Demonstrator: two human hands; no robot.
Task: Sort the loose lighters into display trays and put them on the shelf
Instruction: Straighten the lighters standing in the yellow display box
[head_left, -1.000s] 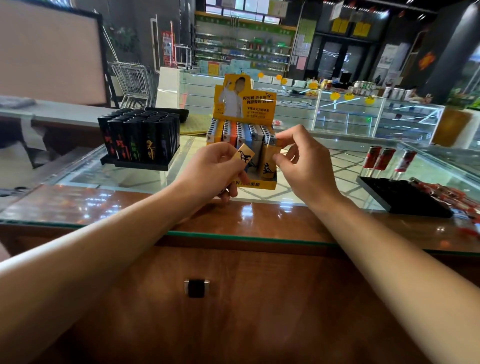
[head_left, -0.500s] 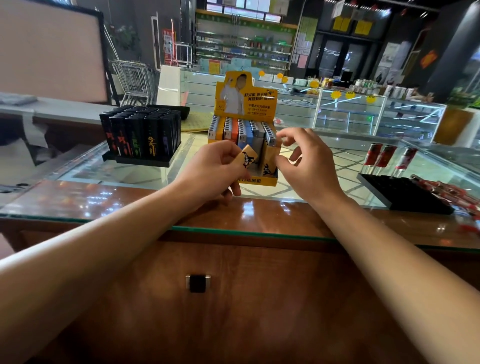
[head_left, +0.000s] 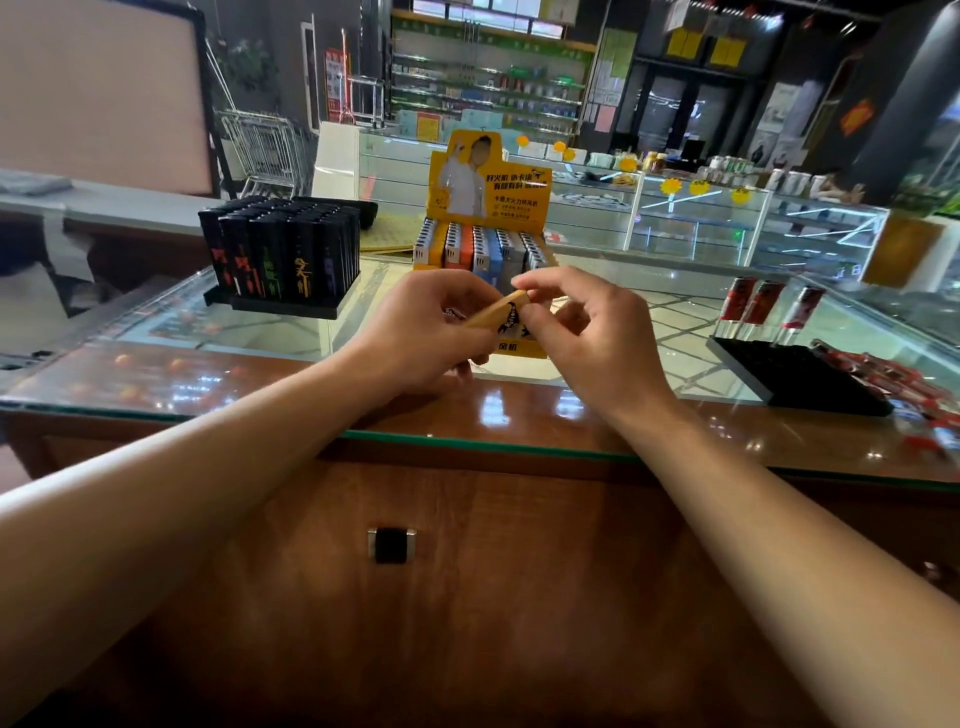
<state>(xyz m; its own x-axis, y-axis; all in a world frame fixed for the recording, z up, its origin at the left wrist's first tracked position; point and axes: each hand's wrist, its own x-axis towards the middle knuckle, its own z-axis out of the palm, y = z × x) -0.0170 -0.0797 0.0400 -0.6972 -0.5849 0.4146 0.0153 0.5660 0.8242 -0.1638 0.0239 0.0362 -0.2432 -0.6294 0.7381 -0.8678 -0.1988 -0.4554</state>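
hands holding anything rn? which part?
Yes: one tan lighter, tilted, shared by both hands. Left hand grips its lower end; right hand pinches the upper end between thumb and forefinger, in front of the yellow display box.

Dim interior; ceiling lights are glaring off the glass countertop (head_left: 218, 332). Wide-angle distortion is bending the frame edges, and the right edge is blurring.

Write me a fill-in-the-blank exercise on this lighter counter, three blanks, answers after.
1. Both hands, the left hand and the right hand, hold one ____ lighter.
2. The black tray of black lighters stands to the ____ of the yellow cardboard display box.
3. The black tray on the right holds ____ upright red lighters.

Missing words: tan; left; three
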